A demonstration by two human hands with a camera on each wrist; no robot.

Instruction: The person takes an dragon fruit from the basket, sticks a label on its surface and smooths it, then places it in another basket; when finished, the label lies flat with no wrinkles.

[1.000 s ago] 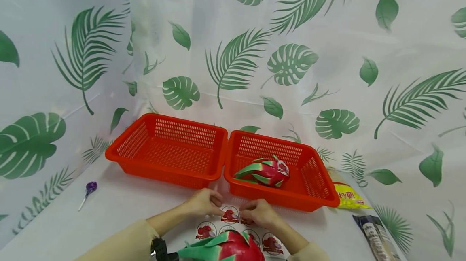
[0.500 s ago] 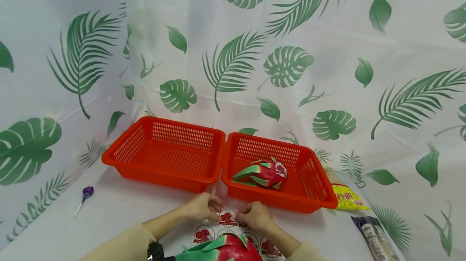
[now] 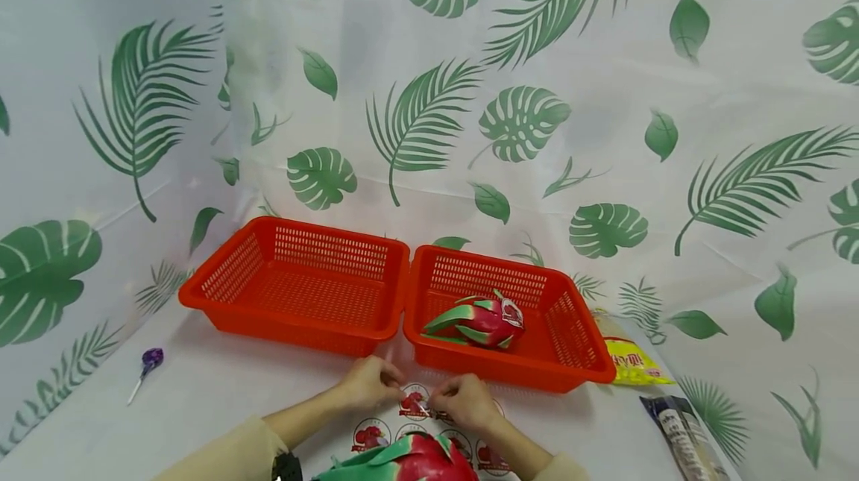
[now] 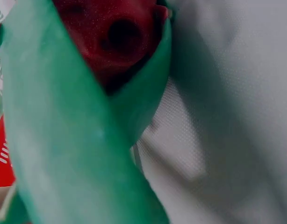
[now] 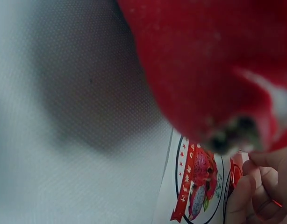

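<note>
A sheet of round stickers with red fruit pictures lies on the table; one sticker shows between the hands in the head view. My left hand is at the sheet's far left edge, thumb and forefinger curled beside that sticker; I cannot tell whether it grips the sheet. My right hand pinches at the sticker sheet, covering part of a sticker. A red dragon fruit with green scales stands at the front, over the sheet's near part. It fills much of both wrist views.
Two red plastic baskets stand at the back. The left basket holds nothing visible; the right basket has a dragon fruit bearing a sticker. A purple lollipop lies left. At right are a yellow packet and a dark-ended packet.
The head view has shifted slightly, so everything sits a little further left. Both hands stay at the sheet, with only small finger movements.
</note>
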